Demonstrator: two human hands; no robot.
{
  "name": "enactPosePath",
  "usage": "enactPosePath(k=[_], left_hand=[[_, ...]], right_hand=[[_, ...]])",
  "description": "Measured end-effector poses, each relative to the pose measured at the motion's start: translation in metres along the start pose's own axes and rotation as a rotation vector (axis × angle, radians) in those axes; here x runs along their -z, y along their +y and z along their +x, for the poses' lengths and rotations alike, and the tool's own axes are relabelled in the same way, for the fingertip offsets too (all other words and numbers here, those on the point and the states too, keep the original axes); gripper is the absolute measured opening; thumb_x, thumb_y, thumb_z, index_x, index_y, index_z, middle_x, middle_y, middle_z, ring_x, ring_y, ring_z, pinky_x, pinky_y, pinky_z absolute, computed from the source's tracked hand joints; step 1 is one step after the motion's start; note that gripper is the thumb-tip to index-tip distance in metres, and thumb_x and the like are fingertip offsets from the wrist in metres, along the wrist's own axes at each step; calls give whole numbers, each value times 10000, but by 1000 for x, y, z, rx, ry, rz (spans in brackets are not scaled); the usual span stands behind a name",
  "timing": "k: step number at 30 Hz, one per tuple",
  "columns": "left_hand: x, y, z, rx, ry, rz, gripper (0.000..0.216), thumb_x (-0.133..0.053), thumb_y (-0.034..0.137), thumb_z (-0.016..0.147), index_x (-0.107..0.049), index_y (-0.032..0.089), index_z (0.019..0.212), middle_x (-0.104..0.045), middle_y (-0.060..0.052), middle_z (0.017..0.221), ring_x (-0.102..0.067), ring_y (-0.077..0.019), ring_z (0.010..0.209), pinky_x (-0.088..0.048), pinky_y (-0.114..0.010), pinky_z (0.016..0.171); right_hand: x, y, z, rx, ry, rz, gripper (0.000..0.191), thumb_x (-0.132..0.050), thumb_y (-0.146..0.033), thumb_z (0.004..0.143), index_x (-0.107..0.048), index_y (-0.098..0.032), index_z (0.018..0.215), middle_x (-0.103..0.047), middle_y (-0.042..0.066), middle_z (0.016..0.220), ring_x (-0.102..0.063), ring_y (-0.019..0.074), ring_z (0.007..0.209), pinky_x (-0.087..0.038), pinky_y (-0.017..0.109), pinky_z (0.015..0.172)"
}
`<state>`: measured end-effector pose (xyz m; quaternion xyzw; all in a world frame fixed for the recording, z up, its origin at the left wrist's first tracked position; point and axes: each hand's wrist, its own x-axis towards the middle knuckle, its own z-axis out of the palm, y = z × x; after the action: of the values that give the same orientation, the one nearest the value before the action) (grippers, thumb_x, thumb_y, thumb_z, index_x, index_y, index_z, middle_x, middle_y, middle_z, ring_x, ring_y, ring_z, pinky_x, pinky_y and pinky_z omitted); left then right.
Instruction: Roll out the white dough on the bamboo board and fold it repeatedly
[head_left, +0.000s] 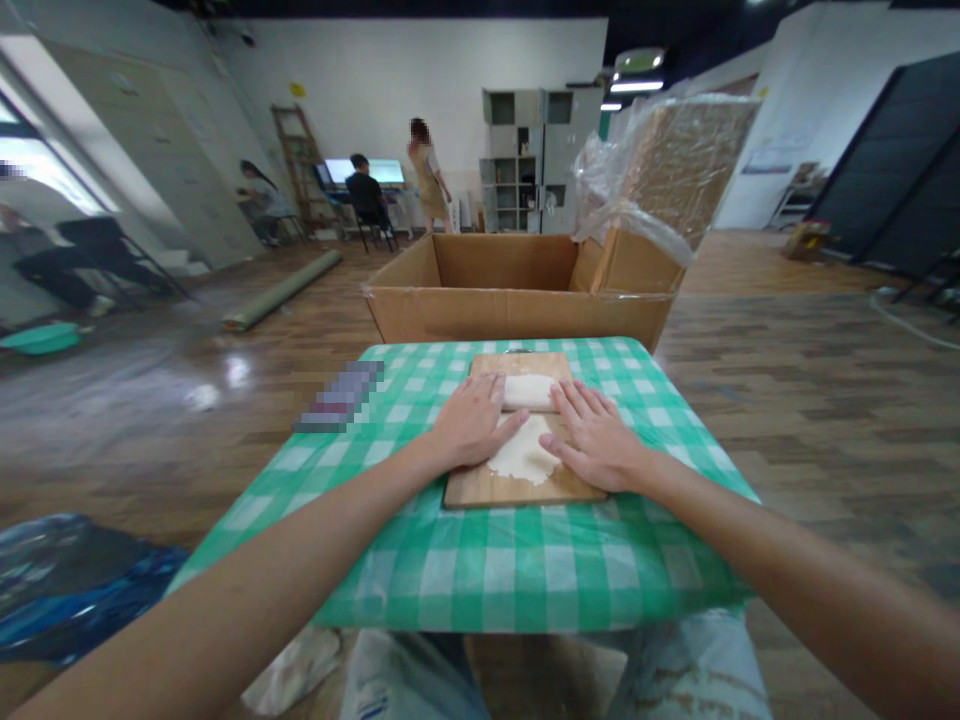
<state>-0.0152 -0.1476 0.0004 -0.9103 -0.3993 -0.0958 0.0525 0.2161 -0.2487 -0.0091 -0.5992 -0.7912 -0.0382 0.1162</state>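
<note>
A flat sheet of white dough (525, 452) with a ragged near edge lies on a wooden board (469, 490). Across its far end rests a thick white roll (530, 392); whether it is rolled-up dough or a floured rolling pin I cannot tell. My left hand (474, 418) lies palm down with outstretched fingers on the roll's left end, its thumb over the dough. On the right end, my right hand (596, 432) is likewise flat, fingers spread, thumb pointing inward. The palms hide both ends of the roll.
A green-and-white checked cloth (465, 570) covers the table. On its left edge lies a blurred-out flat object (341, 397). Just beyond the table stands a large open cardboard box (517, 315). Several people are in the background. A blue plastic bag (82, 590) lies at lower left.
</note>
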Motion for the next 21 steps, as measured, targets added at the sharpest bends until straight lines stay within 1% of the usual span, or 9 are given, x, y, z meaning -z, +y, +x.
enactPosePath(k=[3,6,8,11,14,16,18,21], left_hand=[[-1,-3,18,26,-5,0,895,-218,693,1042,-419,1,1573,-472,-260,1606,-427,-374,1512,-248,-454,1261],[-1,-7,39,44,-21,-6,886,-213,684,1048,-431,3,1572,-457,-252,1620,-395,-372,1533,-256,-453,1258],[-1,-10,54,54,-44,-23,846,-176,656,1063,-442,39,1577,-446,-216,1640,-392,-348,1540,-262,-441,1257],[-2,-16,75,81,-94,-31,780,-137,617,1079,-515,114,1541,-495,-181,1615,-463,-339,1493,-321,-461,1224],[-7,-26,95,72,-132,14,676,-189,593,1088,-563,222,1512,-539,-156,1578,-506,-362,1448,-374,-518,1177],[-11,-34,106,25,-160,36,590,-229,558,1098,-541,309,1532,-525,-131,1591,-502,-366,1447,-382,-543,1165],[-16,-42,115,-11,-183,39,557,-239,542,1105,-482,363,1572,-489,-121,1620,-493,-365,1453,-387,-549,1157],[-22,-49,121,-28,-187,49,571,-218,544,1109,-426,356,1607,-452,-142,1642,-485,-369,1457,-402,-542,1141]], right_hand=[[2,11,22,-24,-29,38,960,-114,-758,1026,-290,-64,1666,-279,211,1716,-216,372,1608,-235,565,1282],[2,29,48,-15,-74,90,963,-66,-751,1026,-347,-66,1643,-348,217,1691,-289,366,1587,-274,542,1264],[1,41,66,7,-97,112,954,-53,-739,1030,-400,-74,1618,-409,210,1663,-327,355,1573,-287,511,1259],[-2,58,92,16,-122,120,909,-63,-725,1039,-474,-125,1584,-470,175,1635,-368,349,1553,-306,496,1247],[-8,71,116,7,-133,95,817,-70,-673,1063,-514,-203,1562,-523,118,1607,-404,343,1529,-326,514,1231],[-12,77,128,15,-136,61,764,-76,-629,1081,-530,-229,1547,-565,100,1572,-440,335,1503,-345,514,1219],[-14,82,137,24,-135,33,732,-93,-604,1091,-542,-229,1531,-592,106,1543,-474,332,1472,-366,504,1204],[-16,84,142,31,-129,14,713,-115,-597,1098,-561,-211,1499,-612,134,1506,-504,335,1440,-393,498,1179]])
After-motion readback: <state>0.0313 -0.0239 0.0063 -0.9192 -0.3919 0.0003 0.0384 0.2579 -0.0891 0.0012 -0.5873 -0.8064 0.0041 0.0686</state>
